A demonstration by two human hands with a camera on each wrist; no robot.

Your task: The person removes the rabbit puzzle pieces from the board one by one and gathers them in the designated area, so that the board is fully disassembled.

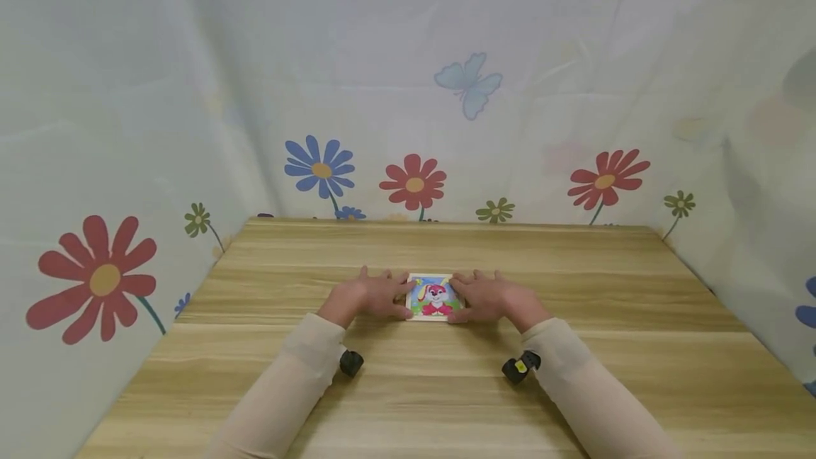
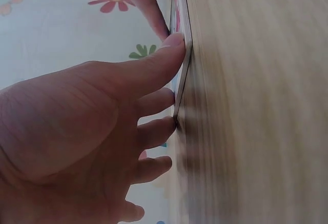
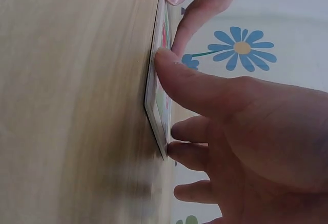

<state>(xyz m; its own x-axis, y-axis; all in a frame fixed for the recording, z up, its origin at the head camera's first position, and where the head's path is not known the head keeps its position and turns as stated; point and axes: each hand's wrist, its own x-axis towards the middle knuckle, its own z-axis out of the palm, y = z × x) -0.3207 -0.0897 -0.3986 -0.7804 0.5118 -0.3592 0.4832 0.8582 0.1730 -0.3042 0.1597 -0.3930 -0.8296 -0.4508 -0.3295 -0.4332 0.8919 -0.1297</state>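
Note:
A small square picture board (image 1: 435, 299) lies flat on the wooden table, showing a pink long-eared cartoon animal inside a pale border. My left hand (image 1: 379, 295) is at its left side, thumb on the near left corner and fingertips by the far left one. On the opposite side my right hand (image 1: 489, 296) mirrors this, its fingers fairly straight and touching the board's right part. In the left wrist view the left thumb (image 2: 173, 40) rests on the board's edge. The right thumb (image 3: 165, 55) presses the rim in the right wrist view.
The wooden table (image 1: 255, 374) spreads around the board on every side. A pale curtain (image 1: 382, 55) printed with flowers and butterflies hangs behind and beside it. Each sleeved wrist carries a small black camera (image 1: 350, 363).

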